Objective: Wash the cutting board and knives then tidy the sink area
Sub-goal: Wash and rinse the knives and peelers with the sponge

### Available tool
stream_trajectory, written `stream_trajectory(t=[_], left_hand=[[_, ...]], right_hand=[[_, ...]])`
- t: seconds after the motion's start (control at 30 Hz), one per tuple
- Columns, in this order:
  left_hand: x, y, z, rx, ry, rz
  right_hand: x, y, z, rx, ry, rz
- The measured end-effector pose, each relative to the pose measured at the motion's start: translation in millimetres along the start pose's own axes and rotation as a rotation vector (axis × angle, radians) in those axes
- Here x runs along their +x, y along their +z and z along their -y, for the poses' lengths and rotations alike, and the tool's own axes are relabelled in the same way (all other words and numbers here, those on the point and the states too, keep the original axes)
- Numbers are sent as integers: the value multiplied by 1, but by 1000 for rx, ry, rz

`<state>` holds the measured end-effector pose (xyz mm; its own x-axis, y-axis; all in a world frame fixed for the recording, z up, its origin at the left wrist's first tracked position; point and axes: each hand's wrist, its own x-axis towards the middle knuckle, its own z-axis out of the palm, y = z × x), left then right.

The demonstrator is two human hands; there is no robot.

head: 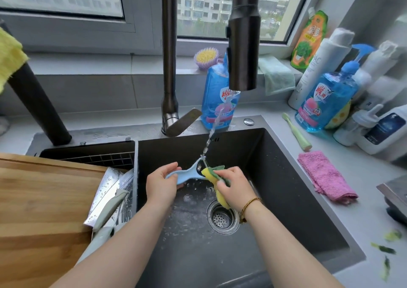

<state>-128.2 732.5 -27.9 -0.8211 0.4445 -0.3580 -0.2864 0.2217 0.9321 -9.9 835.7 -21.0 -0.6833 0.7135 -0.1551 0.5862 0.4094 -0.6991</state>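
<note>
"PAC" on the white bottle [312, 74] (rest too blurred)

The cutting board [44, 199] runs off the left and bottom edges. The knives [108, 204] beside it overlap, so their number is unclear, and the left forearm [123, 243] covers the lower handle's end. The sponge [210, 174] hides the peeler [187, 173] blade; the right grip [233, 188] hides much of the sponge, and the left grip [163, 184] covers the peeler's handle end. The tap [243, 45] is cut off at the top edge. The labels of the bottles [326, 102] on the desk [363, 232] are too blurred to read
</note>
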Motion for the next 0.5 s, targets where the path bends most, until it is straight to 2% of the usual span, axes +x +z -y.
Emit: stream_trajectory(t=[0.07, 0.17, 0.23, 0.37, 0.5], left_hand=[[-6, 0, -1, -33, -21, 3], [-21, 4, -7, -55, -21, 43], [-30, 7, -10, -46, -14, 64], [-50, 12, -13, -52, -7, 103], [-63, 10, -11, -54, -12, 112]], right_hand=[[-15, -7, -3, 217, 81, -14], [-42, -23, -11, 714, 303, -51], [-59, -31, -19, 932, 370, -65], [-90, -45, -34, 1043, 349, -33], [-110, -46, -42, 891, 384, -83]])
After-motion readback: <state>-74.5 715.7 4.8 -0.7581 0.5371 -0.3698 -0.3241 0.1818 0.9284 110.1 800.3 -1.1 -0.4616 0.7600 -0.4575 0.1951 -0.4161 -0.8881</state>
